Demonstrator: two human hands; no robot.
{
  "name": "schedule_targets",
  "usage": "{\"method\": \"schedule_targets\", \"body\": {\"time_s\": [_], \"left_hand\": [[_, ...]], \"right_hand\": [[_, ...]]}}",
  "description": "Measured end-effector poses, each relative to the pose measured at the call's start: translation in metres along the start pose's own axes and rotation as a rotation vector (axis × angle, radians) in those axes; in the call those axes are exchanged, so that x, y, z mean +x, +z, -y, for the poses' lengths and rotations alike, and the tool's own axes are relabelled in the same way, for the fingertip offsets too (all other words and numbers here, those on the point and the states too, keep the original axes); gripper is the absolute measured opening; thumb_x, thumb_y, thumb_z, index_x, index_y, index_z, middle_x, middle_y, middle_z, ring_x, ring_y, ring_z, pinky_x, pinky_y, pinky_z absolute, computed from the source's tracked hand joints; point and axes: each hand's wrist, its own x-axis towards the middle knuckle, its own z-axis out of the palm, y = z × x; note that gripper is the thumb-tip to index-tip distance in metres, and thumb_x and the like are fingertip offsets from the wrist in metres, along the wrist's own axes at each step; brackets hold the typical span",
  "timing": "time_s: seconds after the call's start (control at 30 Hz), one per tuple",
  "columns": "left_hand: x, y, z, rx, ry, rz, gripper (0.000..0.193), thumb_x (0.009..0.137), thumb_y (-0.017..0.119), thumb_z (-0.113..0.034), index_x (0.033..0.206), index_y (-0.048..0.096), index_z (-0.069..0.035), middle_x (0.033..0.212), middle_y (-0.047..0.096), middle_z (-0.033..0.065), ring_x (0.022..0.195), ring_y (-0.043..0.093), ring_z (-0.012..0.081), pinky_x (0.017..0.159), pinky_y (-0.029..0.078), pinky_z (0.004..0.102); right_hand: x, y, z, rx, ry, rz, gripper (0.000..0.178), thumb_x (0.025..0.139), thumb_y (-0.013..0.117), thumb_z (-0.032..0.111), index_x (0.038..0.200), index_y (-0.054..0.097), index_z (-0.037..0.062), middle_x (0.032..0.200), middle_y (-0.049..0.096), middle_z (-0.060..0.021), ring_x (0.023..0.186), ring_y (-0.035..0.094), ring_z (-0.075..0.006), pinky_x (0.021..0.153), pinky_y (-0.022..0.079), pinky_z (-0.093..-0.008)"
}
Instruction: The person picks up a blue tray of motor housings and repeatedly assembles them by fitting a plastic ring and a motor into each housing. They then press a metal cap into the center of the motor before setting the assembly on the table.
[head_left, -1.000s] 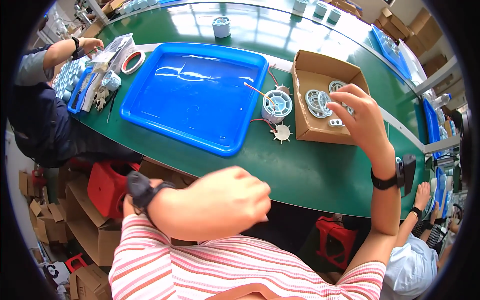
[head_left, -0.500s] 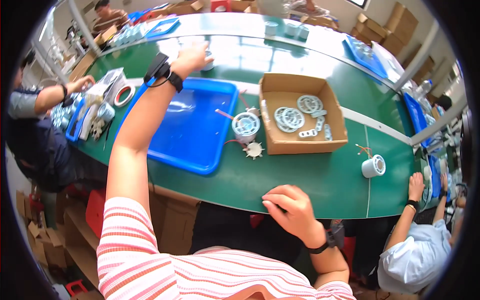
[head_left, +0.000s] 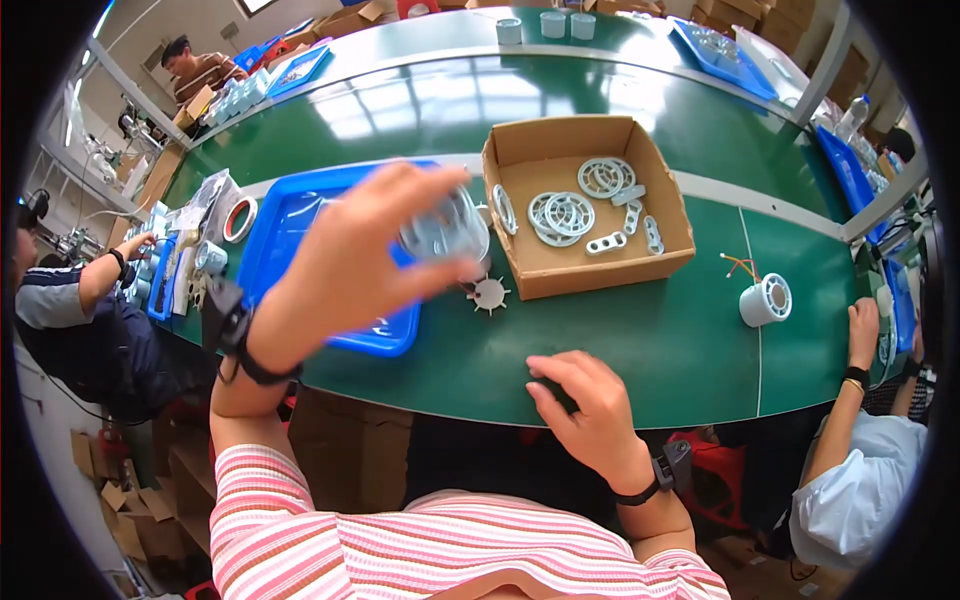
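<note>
My left hand, blurred by motion, is in front of the blue tray with thumb and fingers around a light-blue round plastic housing. The blur and the hand hide part of that housing and whatever is behind it. Just below lies a white star-shaped part on the green table. At the table's near edge my right hand holds nothing; its thumb and index finger are apart. Ahead of it stands an open cardboard box with several grey-blue rings and small slotted links.
A light-blue motor housing with coloured wires lies on the right. Three cups stand at the far side. Left of the tray are a tape roll and a plastic bag. Co-workers sit at both sides, one with a hand on the table.
My left hand has come back from beyond the tray toward me, bringing a light-blue housing from there. My right hand stays by the table edge. The view has shifted slightly.
</note>
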Motion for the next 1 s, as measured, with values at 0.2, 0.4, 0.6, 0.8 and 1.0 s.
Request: {"method": "schedule_targets", "body": {"time_s": [0.2,0.4,0.6,0.8,1.0], "left_hand": [[-0.063,0.059,-0.051,-0.098,-0.035,0.345,0.074,0.074,0.09,-0.025,0.139,0.06,-0.008,0.114,0.068,0.014,0.099,0.067,0.0329,0.088,0.053,0.0412],[-0.078,0.059,-0.048,-0.111,-0.068,0.117,0.067,0.076,0.088,-0.025,0.136,0.062,-0.009,0.11,0.067,0.012,0.097,0.066,0.0305,0.09,0.049,0.0419],[-0.088,0.053,-0.051,-0.04,-0.096,0.091,0.042,0.08,0.085,-0.017,0.118,0.071,-0.007,0.097,0.067,0.0102,0.086,0.063,0.0271,0.082,0.048,0.0392],[-0.086,0.068,-0.057,-0.191,-0.079,-0.048,0.02,0.08,0.082,-0.008,0.098,0.074,-0.005,0.087,0.063,0.0078,0.076,0.059,0.0257,0.069,0.045,0.0367],[-0.086,0.085,-0.064,-0.27,0.122,-0.035,0.018,0.078,0.081,-0.003,0.093,0.073,-0.005,0.086,0.061,0.0077,0.074,0.058,0.0259,0.064,0.043,0.0372]], "right_hand": [[0.001,-0.005,0.004,0.107,0.026,0.069,0.064,0.078,0.083,0.004,0.137,0.057,0.0025,0.115,0.067,-0.0154,0.102,0.067,-0.0327,0.086,0.055,-0.0378],[0.001,-0.017,0.007,0.15,0.045,0.093,0.078,0.077,0.082,0.003,0.147,0.049,0.0048,0.137,0.055,-0.0172,0.122,0.056,-0.0399,0.1,0.05,-0.043],[0.017,-0.001,0.012,0.07,-0.066,0.181,0.086,0.072,0.082,-0.005,0.15,0.046,0.0038,0.144,0.051,-0.0175,0.127,0.055,-0.0373,0.104,0.048,-0.0424],[0.02,0.01,0.011,-0.039,-0.083,0.153,0.073,0.068,0.086,-0.003,0.136,0.062,0.007,0.131,0.054,-0.0151,0.113,0.06,-0.0315,0.094,0.053,-0.0388],[0.014,0.008,0.003,-0.087,0.059,-0.015,0.06,0.066,0.09,0.003,0.123,0.072,0.0076,0.123,0.053,-0.012,0.102,0.062,-0.0275,0.086,0.055,-0.0373]]}}
